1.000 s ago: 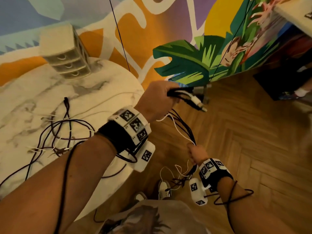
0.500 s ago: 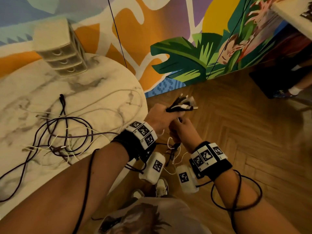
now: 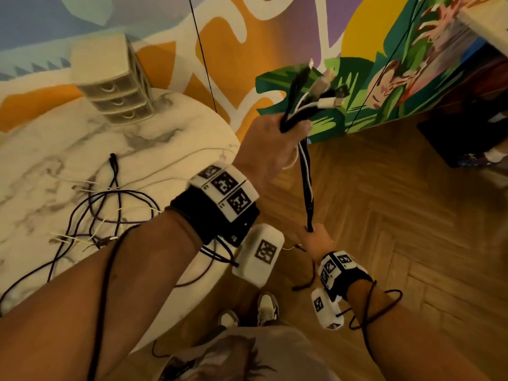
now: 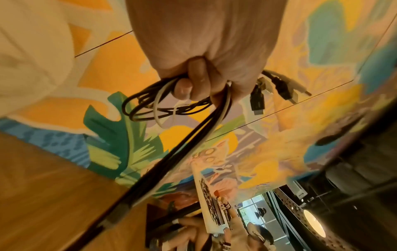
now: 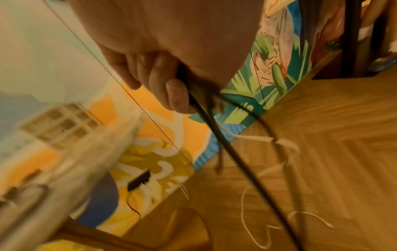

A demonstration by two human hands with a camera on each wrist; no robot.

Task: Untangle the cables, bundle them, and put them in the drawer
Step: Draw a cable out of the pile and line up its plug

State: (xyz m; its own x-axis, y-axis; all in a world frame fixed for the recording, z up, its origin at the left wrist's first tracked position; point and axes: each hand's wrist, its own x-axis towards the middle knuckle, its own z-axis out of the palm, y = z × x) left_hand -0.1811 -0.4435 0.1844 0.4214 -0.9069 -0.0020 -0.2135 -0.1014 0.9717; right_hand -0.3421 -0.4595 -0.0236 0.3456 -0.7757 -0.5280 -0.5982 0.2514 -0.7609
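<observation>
Both hands grip the cables [image 3: 305, 171]: left hand [image 3: 270, 149] clenches the plug ends high, right hand [image 3: 316, 239] pinches them lower. I'm straightening them; coiling probably follows.

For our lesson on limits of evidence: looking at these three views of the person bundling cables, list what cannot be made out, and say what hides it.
- Head view: how many cables the left hand grips; the bundle overlaps itself.
- Head view: the right hand fingers, turned away from the camera.
- Right wrist view: the drawer unit, blurred by motion.
- Head view: whether the drawers hold anything; their fronts are shut.
- Left wrist view: plug types, too blurred.
</observation>
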